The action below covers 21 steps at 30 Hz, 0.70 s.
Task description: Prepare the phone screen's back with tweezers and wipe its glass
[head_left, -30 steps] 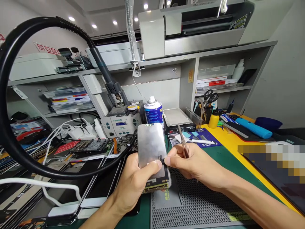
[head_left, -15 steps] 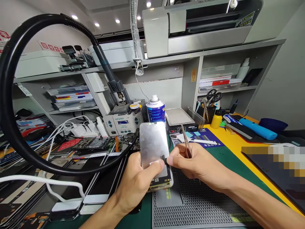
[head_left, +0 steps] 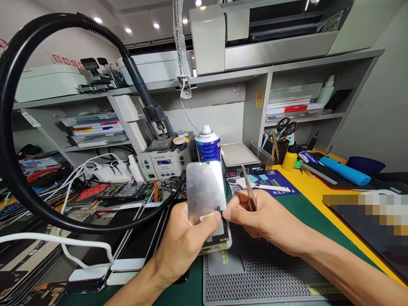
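Note:
My left hand (head_left: 188, 238) is closed around a phone screen assembly (head_left: 205, 187), its silvery metal back towards me and tilted upright. The thumb presses on the lower part of that back, beside a small black flex cable (head_left: 218, 209). My right hand (head_left: 251, 214) keeps a pair of metal tweezers (head_left: 249, 189) tucked in its curled fingers, tips pointing up and away from the screen. Its thumb and forefinger are pinched at the screen's right edge, touching the flex cable's end. Whatever lies between those fingertips is mostly hidden.
Under the hands lies a grey honeycomb mat (head_left: 267, 272) on a green mat (head_left: 321, 225). Stacked phone screens (head_left: 134, 246) and circuit boards crowd the left. A looping black hose (head_left: 9, 127) hangs there. Behind are a soldering station (head_left: 165, 163), a blue spray can (head_left: 208, 146) and a heating plate (head_left: 239, 155).
My left thumb has shifted slightly right and up on the screen's back, nearer the right fingertips. The view has tilted very slightly. Both hands keep their hold.

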Each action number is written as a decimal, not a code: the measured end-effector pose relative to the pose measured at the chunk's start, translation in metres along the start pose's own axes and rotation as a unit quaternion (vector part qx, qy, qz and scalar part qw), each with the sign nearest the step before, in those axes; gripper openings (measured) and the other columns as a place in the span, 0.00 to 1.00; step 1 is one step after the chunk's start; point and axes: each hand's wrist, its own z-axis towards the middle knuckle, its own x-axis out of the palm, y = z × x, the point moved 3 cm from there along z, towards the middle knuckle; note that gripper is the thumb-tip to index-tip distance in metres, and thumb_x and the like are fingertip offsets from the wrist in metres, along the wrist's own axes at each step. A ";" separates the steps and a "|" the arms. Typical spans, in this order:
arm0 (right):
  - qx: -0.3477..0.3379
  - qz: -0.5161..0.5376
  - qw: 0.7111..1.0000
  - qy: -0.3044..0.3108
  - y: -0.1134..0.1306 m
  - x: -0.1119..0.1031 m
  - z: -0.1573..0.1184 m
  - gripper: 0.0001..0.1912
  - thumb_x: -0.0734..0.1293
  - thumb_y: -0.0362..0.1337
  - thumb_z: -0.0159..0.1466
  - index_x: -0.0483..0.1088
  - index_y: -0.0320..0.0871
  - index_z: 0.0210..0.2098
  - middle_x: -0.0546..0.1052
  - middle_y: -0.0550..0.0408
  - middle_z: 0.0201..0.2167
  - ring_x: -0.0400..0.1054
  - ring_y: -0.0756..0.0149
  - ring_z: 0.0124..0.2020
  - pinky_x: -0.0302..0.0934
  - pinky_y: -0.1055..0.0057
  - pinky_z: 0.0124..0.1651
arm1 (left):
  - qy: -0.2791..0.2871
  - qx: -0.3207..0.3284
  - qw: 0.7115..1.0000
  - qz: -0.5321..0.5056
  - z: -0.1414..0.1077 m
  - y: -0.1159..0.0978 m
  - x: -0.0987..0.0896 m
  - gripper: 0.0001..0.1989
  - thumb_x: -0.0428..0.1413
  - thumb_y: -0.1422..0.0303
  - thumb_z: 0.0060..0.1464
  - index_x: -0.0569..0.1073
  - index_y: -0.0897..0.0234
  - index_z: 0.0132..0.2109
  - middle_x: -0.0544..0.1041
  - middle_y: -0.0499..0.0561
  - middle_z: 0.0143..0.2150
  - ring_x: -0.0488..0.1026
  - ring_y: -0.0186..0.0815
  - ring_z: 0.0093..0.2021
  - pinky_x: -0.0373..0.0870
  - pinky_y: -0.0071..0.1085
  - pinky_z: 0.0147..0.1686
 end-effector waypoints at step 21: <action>0.006 0.079 0.996 0.038 0.004 0.000 0.000 0.13 0.72 0.39 0.58 0.65 0.40 0.25 0.52 0.67 0.16 0.40 0.79 0.17 0.33 0.73 0.20 | 0.005 0.020 0.999 0.026 0.000 -0.002 0.000 0.13 0.61 0.60 0.54 0.75 0.68 0.33 0.71 0.50 0.28 0.65 0.34 0.28 0.63 0.29 0.30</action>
